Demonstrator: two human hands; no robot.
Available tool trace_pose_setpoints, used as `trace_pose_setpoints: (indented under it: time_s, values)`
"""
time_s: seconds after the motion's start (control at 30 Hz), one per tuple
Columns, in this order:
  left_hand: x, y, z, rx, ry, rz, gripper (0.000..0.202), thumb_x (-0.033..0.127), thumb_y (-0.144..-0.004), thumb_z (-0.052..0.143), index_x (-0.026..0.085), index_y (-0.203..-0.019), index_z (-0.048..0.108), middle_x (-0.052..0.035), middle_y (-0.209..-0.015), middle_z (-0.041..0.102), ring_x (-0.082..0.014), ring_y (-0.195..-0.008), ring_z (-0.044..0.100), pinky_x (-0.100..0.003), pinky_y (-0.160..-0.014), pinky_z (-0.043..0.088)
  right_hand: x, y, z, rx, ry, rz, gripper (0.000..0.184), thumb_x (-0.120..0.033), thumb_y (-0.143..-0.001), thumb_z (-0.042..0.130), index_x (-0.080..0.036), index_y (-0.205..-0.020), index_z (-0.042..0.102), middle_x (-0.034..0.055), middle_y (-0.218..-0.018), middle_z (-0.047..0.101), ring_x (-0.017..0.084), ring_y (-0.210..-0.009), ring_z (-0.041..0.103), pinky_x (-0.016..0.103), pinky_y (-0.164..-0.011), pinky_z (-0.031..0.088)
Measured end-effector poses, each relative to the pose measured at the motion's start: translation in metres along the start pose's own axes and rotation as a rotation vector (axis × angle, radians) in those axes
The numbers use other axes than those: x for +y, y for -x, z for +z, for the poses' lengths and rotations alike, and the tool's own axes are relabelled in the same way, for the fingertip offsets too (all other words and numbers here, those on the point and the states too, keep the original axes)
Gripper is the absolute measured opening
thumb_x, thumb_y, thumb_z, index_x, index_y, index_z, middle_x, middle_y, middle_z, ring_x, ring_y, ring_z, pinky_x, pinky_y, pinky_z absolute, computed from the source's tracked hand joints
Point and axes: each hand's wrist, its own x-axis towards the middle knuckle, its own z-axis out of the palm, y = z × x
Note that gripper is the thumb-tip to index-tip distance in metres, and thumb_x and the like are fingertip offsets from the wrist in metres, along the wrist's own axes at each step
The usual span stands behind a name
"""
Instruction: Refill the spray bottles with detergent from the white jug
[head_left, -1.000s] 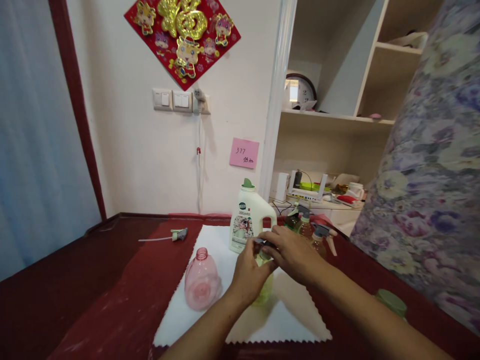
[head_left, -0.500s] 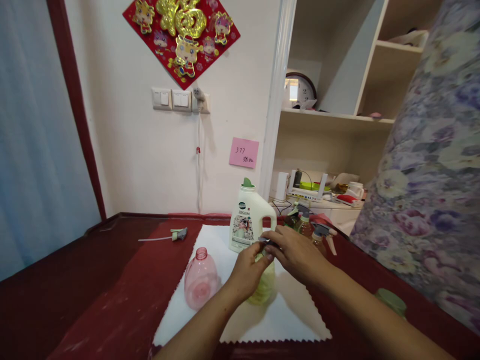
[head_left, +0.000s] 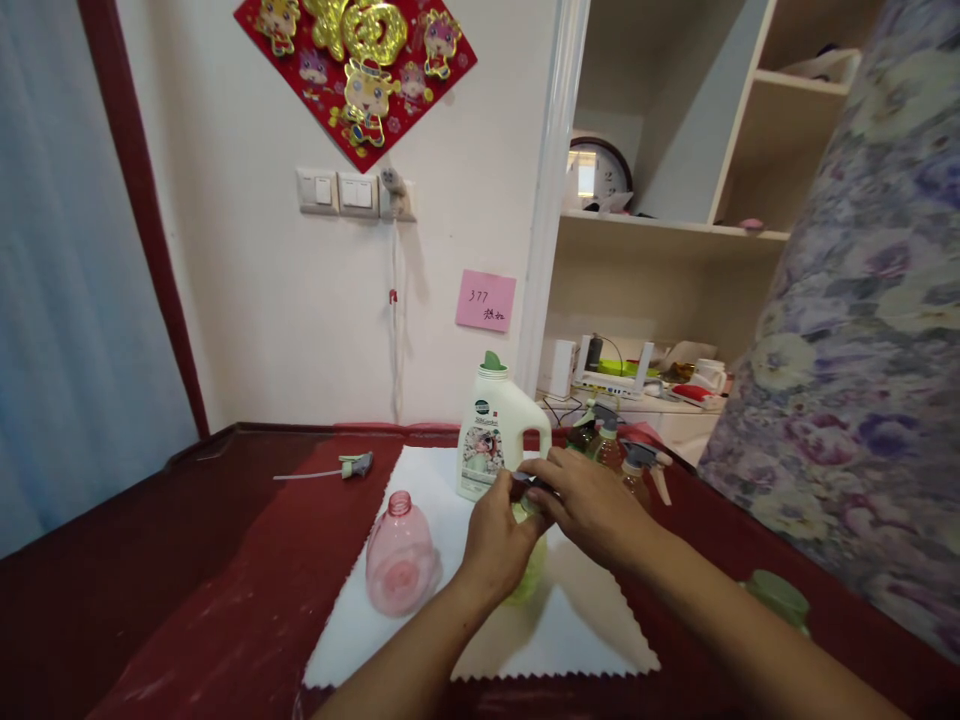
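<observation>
A clear yellow-green bottle (head_left: 532, 580) stands upright on the white cloth (head_left: 480, 650). My left hand (head_left: 499, 540) is closed at its neck. From the other side, my right hand (head_left: 589, 505) has its fingers closed on a dark grey spray head (head_left: 523, 484) at the bottle's top; most of this head is hidden by my fingers. Left of my hands is an open pink bottle (head_left: 400, 565) with no head on it. Just behind them rises a pale green detergent jug (head_left: 480, 435) with a green piece in its mouth.
A loose spray head with its tube (head_left: 352, 466) lies on the dark red table (head_left: 202, 570) to the left. Several spray bottles (head_left: 637, 480) stand behind my right hand. A green cap (head_left: 780, 598) sits at the right, near the floral curtain (head_left: 847, 400).
My left hand has turned and shifted slightly up around the bottle's neck, its fingers now covering more of it. My right hand stays on the spray head. The view has shifted slightly.
</observation>
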Motion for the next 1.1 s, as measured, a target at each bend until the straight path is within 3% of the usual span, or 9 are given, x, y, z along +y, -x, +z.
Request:
trace_pose_setpoints:
  time_s: [0.47, 0.67, 0.77, 0.93, 1.1]
  values:
    - [0.004, 0.001, 0.000, -0.056, -0.032, 0.025, 0.021, 0.025, -0.084, 0.062, 0.021, -0.105, 0.062, -0.0051, -0.111, 0.072, -0.0239, -0.103, 0.064, -0.033, -0.087, 0.046, 0.003, 0.003, 0.001, 0.004, -0.002, 0.026, 0.027, -0.022, -0.095, 0.052, -0.025, -0.120, 0.063, 0.0059, -0.098, 0.060, 0.024, -0.098, 0.058, 0.033, -0.079, 0.039]
    - [0.010, 0.002, 0.001, -0.027, -0.065, -0.008, 0.027, 0.021, -0.075, 0.069, 0.019, -0.100, 0.060, -0.0065, -0.107, 0.072, -0.0252, -0.098, 0.064, -0.033, -0.082, 0.046, 0.003, 0.001, 0.001, 0.001, 0.007, 0.013, 0.026, -0.024, -0.095, 0.052, -0.026, -0.119, 0.064, 0.0060, -0.099, 0.060, 0.025, -0.099, 0.057, 0.034, -0.080, 0.040]
    - [0.009, 0.000, 0.002, 0.001, -0.080, -0.024, 0.021, 0.023, -0.078, 0.067, 0.019, -0.098, 0.061, -0.0068, -0.103, 0.072, -0.0257, -0.095, 0.064, -0.034, -0.081, 0.046, 0.002, 0.000, 0.001, -0.001, 0.013, 0.009, 0.027, -0.023, -0.095, 0.052, -0.026, -0.119, 0.064, 0.0060, -0.099, 0.060, 0.025, -0.099, 0.057, 0.033, -0.079, 0.040]
    - [0.004, -0.004, 0.001, -0.029, -0.040, -0.002, 0.022, 0.023, -0.082, 0.063, 0.022, -0.104, 0.063, -0.0035, -0.106, 0.073, -0.0234, -0.098, 0.065, -0.032, -0.085, 0.047, -0.002, 0.000, -0.001, -0.007, 0.023, 0.010, 0.027, -0.023, -0.095, 0.052, -0.026, -0.120, 0.064, 0.0065, -0.100, 0.061, 0.025, -0.100, 0.058, 0.034, -0.080, 0.041]
    - [0.002, 0.002, -0.006, -0.076, -0.047, -0.006, 0.029, 0.023, -0.078, 0.068, 0.019, -0.106, 0.062, -0.0071, -0.111, 0.070, -0.0263, -0.104, 0.063, -0.036, -0.091, 0.046, -0.004, 0.000, -0.004, -0.010, 0.021, -0.001, 0.028, -0.024, -0.095, 0.052, -0.024, -0.120, 0.064, 0.0079, -0.101, 0.062, 0.026, -0.100, 0.059, 0.035, -0.079, 0.044]
